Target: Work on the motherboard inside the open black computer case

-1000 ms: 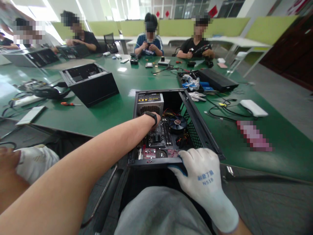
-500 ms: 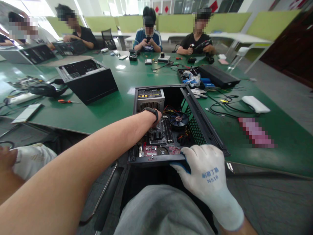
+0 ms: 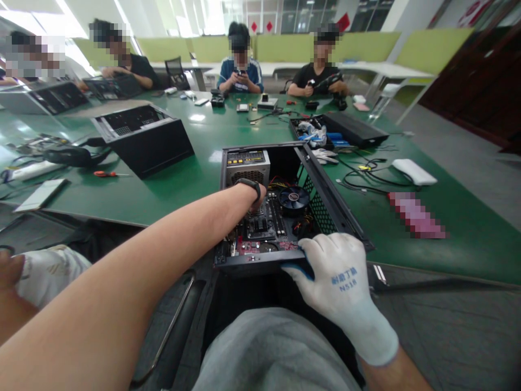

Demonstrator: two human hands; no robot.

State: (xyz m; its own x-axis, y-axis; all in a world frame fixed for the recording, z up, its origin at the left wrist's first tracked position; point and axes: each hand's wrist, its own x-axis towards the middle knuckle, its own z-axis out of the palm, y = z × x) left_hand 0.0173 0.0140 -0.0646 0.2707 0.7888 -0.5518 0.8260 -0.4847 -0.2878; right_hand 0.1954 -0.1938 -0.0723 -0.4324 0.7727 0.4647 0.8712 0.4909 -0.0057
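An open black computer case [image 3: 260, 259] lies at the table's near edge. Inside it are a power supply [image 3: 246, 163], a round fan [image 3: 293, 199] and a motherboard [image 3: 262, 220]. My left hand [image 3: 259, 200], bare with a black band at the wrist, reaches into the case below the power supply; its fingers are hidden behind the wrist. My right hand [image 3: 336, 271], in a white glove, is closed round the case's near rim at the right corner, thumb below the edge.
Left on the green table [image 3: 163, 190] are another case [image 3: 157, 149], an orange screwdriver [image 3: 106, 174] and headphones [image 3: 73, 156]. Cables, a white box [image 3: 414, 172] and a red packet [image 3: 417, 214] lie right. A tray of gloves [image 3: 311, 133] is behind. Several people sit around.
The view has shifted slightly, so the table and case appear a little further left. Both hands keep their places on and in the case.
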